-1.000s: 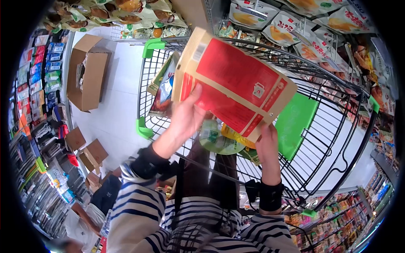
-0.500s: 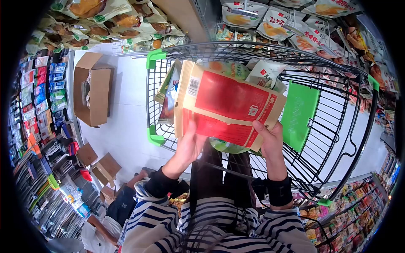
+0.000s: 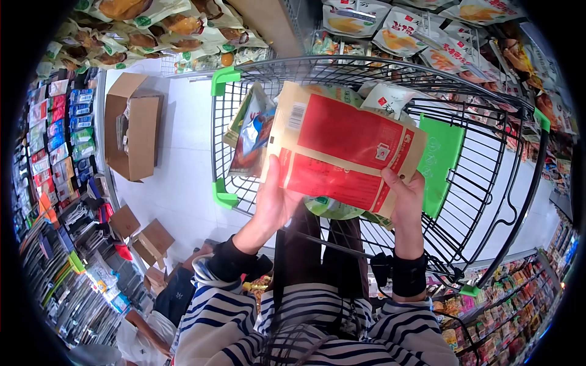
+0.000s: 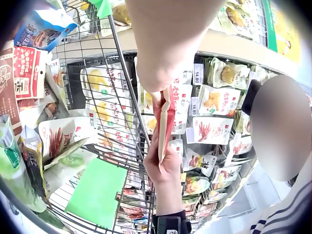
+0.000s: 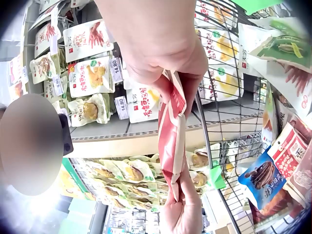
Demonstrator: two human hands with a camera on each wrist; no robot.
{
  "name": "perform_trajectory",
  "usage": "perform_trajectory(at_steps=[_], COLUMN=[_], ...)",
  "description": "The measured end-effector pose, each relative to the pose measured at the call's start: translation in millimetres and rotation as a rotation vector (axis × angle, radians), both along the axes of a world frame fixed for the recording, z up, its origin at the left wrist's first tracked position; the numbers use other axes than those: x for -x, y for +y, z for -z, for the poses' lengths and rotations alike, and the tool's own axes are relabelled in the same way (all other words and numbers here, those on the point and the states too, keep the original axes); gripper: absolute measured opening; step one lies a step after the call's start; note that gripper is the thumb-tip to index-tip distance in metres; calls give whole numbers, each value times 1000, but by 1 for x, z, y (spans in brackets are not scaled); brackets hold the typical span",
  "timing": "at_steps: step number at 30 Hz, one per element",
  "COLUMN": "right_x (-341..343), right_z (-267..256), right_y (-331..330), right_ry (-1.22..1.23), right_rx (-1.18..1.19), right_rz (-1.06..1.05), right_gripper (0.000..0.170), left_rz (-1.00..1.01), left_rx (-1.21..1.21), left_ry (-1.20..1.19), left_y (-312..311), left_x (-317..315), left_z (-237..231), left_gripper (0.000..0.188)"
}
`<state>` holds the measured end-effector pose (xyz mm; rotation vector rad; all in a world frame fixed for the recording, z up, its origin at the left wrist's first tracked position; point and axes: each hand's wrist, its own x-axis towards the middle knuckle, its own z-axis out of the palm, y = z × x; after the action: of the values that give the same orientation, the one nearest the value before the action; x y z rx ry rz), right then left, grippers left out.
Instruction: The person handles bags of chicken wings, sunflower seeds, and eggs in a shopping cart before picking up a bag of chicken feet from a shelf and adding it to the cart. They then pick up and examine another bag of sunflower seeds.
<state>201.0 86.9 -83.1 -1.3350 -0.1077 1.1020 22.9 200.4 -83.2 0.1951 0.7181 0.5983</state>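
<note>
Both hands hold a red and tan food packet [image 3: 351, 131] over the shopping cart, its printed face with a barcode turned up to the head camera. My left hand [image 3: 276, 198] grips the lower left edge, thumb on the face. At the lower right corner, my right hand [image 3: 408, 198] pinches the packet, thumb on top. Seen edge-on in the right wrist view, the packet [image 5: 171, 139] looks fairly thin and slightly bulged. Fingers behind it are mostly hidden in the head view.
The wire cart [image 3: 488, 183] with a green panel [image 3: 441, 165] holds several packets, including a blue one [image 4: 45, 30]. Shelves of bagged food [image 3: 403, 33] line the far side. Open cardboard boxes [image 3: 137, 131] stand on the floor at left; another person [image 3: 143, 332] is at lower left.
The packet first came down and became less tilted, then shifted slightly right with both hands. The right thumb moved onto its face. The head view shifted a little.
</note>
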Motion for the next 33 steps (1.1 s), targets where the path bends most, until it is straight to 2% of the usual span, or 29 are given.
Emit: perform_trajectory(at_steps=[2, 5, 7, 8, 9, 10, 11, 12, 13, 14, 16, 17, 19, 20, 22, 25, 28, 29, 32, 33], right_x=[0, -3, -4, -5, -7, -8, -8, -6, -7, -10, -11, -11, -21, -27, -31, -27, -28, -30, -28, -27], right_z=[1, 4, 15, 17, 16, 15, 9, 4, -1, -3, -11, -18, 8, 19, 17, 25, 28, 32, 32, 30], right_y=[0, 6, 6, 5, 5, 7, 8, 9, 7, 6, 10, 10, -8, -21, -21, -20, -25, -28, -26, -24], right_ry=[8, 56, 125, 322, 520, 713, 809, 806, 787, 771, 525, 536, 573, 585, 574, 486, 462, 451, 376, 357], right_rx=[25, 103, 162, 82, 1, -85, -211, -282, -190, -97, 92, 93, 42, 22, -19, -29, -76, -107, -86, -72], right_rz=[-21, -56, -114, -92, -72, -57, -85, 21, 96, 169, 166, 205, 127, 95, 102, 230, 176, 167, 117, 94], right_gripper=[32, 45, 55, 54, 55, 57, 64, 63, 58, 53, 38, 33, 33, 32, 33, 34, 33, 35, 36, 34], left_rz=[-19, -19, 149, 234, 401, 457, 542, 601, 733, 842, 1006, 1005, 1007, 1022, 1079, 812, 637, 568, 508, 413], left_rx=[-7, -186, -655, -892, -1168, -1372, -1525, -1626, -1784, -2008, -2075, -2148, -2259, -2276, -1992, -1792, -1493, -1477, -1122, -837], left_ry=[20, 138, 332, 428, 539, 469, 351, 187, 142, 195, 223, 240, 254, 343, 294, 262, 192, 167, 361, 282], left_y=[0, 0, -3, -1, 7, 11, 13, 18, 20, 13, 13, 12, 13, 13, 20, 21, 23, 25, 17, 13], left_x=[-2, -3, 6, 10, 11, 6, -3, -11, -17, -16, -18, -16, -14, -14, -15, -13, -13, -15, -16, -23], left_z=[-1, 0, 13, 17, 8, 9, 3, -2, -3, 0, -11, -9, -2, -5, -12, 3, 4, 3, 8, 10], left_gripper=[48, 48, 44, 42, 27, 22, 33, 39, 43, 43, 45, 46, 46, 54, 63, 78, 80, 72, 59, 48])
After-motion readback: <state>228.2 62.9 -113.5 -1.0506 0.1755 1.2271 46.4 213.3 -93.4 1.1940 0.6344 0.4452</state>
